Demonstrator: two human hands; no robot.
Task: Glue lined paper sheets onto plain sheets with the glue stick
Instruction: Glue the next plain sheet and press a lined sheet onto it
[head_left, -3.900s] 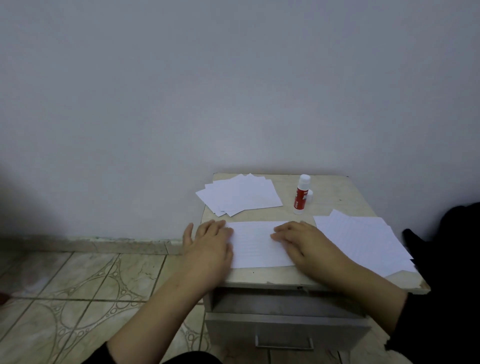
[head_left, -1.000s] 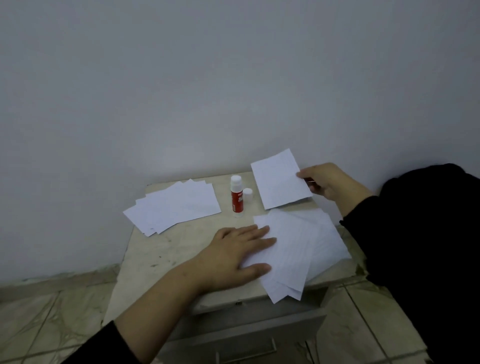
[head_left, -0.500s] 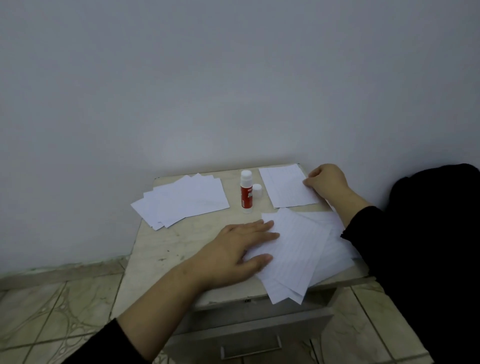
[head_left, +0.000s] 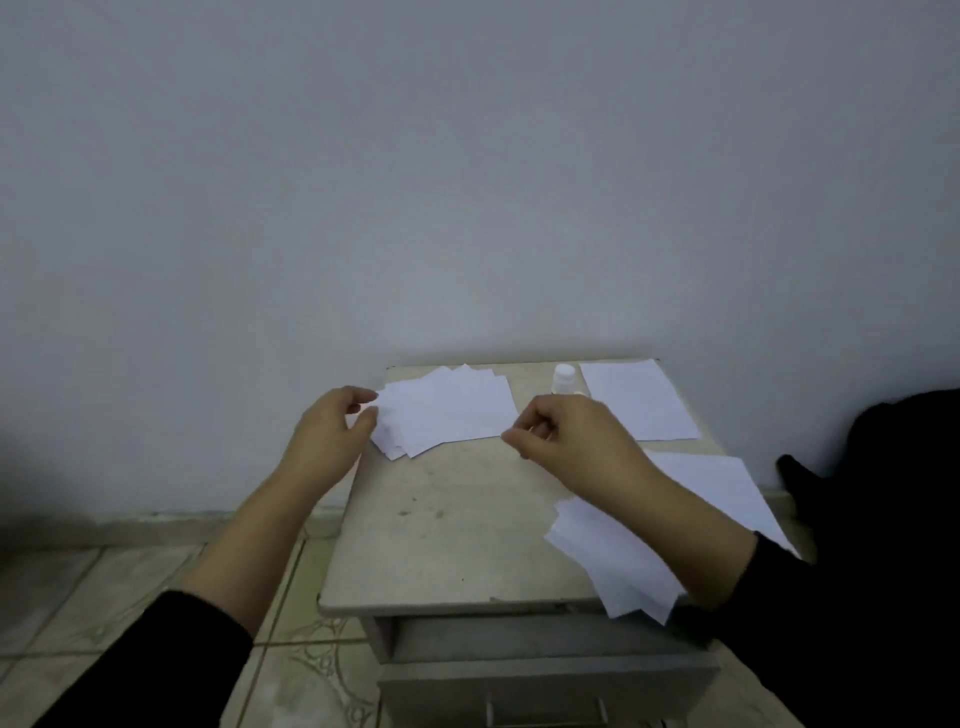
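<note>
Two bare hands in shot, the left hand (head_left: 330, 436) and the right hand (head_left: 574, 441), forearms uncovered. Each arm wears a plain black long fabric sleeve (head_left: 150, 670) pushed up toward the elbow (no cuffs, markings or jewellery visible).

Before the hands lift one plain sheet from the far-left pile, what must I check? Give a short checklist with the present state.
1. Left hand at the plain pile edge: ok.
2. Right hand at the pile's right corner: ok.
3. Only one sheet pinched: cannot tell.
4. Bare cabinet top ready for laying: ok.
5. Glue stick within reach, upright: ok.
6. Lined pile clear of the arm: not ok.
</note>
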